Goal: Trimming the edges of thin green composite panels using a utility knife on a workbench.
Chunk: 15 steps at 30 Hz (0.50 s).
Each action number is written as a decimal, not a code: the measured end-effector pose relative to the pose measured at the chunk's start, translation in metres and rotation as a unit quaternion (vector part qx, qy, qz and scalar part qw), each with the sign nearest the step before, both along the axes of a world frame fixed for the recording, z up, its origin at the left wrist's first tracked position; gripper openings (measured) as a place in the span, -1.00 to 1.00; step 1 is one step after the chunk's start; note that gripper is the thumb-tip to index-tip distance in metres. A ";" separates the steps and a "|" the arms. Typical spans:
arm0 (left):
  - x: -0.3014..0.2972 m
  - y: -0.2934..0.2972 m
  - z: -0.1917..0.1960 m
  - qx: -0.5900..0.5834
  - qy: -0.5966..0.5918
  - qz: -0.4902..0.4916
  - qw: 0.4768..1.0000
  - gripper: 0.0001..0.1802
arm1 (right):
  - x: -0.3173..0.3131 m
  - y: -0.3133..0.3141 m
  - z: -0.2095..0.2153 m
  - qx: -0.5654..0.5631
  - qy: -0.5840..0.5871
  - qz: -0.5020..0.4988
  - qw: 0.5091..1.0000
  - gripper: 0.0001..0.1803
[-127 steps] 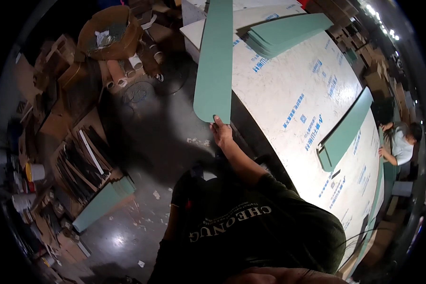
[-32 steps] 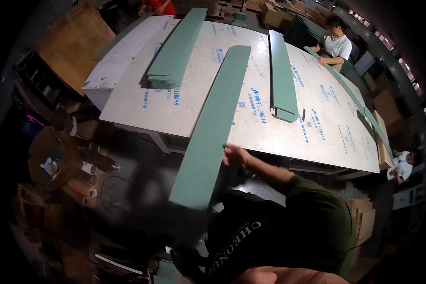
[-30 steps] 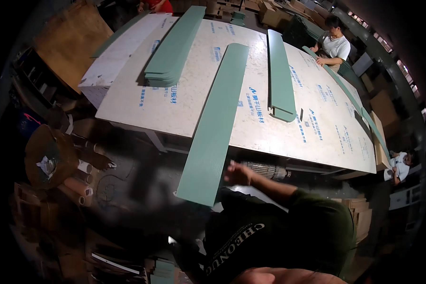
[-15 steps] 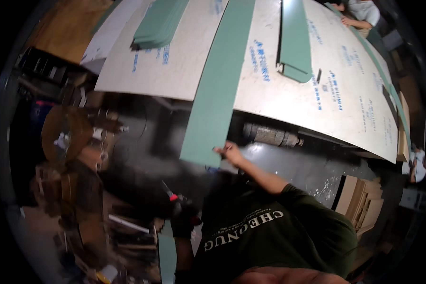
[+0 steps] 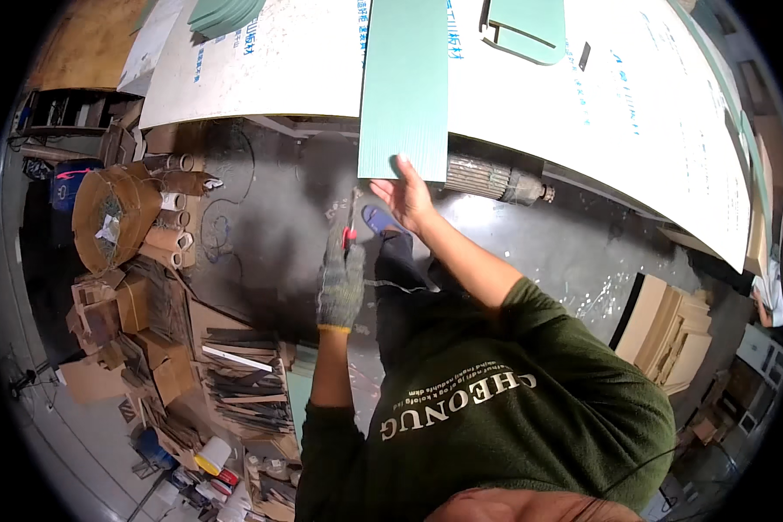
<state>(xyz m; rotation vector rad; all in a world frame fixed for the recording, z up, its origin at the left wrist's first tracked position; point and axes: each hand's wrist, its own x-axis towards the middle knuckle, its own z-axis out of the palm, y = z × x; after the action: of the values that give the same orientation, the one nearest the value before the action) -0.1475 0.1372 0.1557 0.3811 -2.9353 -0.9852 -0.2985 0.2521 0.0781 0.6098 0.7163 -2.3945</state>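
The long green board (image 5: 406,83) lay on the white table sheet (image 5: 287,61), its near end overhanging the edge just above the fingertips of the bare right hand (image 5: 406,198), which spread open and touched that end from below. The gloved left hand (image 5: 341,283) was closed around a red-handled tool (image 5: 350,228), just left of the right fingers. A cylindrical motor (image 5: 494,178) sat right of them.

Matt, finely ribbed green board strip (image 5: 404,83); knitted grey cloth glove (image 5: 341,283) worn; glossy white-faced sheet (image 5: 278,61) underneath.
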 end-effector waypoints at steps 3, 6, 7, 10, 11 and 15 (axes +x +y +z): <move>-0.042 0.007 0.009 -0.008 -0.109 0.022 0.994 -0.44 | -0.003 -0.011 -0.009 -0.071 0.017 0.027 0.997 -0.55; -0.058 0.005 0.010 -0.095 -0.158 0.018 0.983 -0.43 | 0.000 -0.008 -0.006 -0.084 0.006 0.027 0.996 -0.61; -0.062 0.005 0.011 -0.121 -0.168 0.032 0.978 -0.44 | 0.000 -0.004 -0.008 -0.075 -0.006 0.025 0.997 -0.62; -0.054 0.002 0.001 -0.169 -0.075 -0.002 0.983 -0.47 | 0.000 0.004 -0.009 -0.089 -0.007 0.022 0.996 -0.59; -0.049 0.003 -0.001 -0.196 -0.030 -0.029 0.980 -0.51 | 0.000 0.007 -0.009 -0.087 -0.011 0.019 0.996 -0.59; -0.047 0.003 -0.008 -0.196 -0.130 -0.015 0.972 -0.52 | -0.002 0.020 -0.015 -0.065 0.015 0.034 0.997 -0.56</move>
<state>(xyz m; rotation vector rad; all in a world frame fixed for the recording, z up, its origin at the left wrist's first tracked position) -0.1943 0.1398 0.1481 0.4792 -3.2732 -0.3579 -0.3006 0.2716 0.0632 0.4895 0.5801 -2.3694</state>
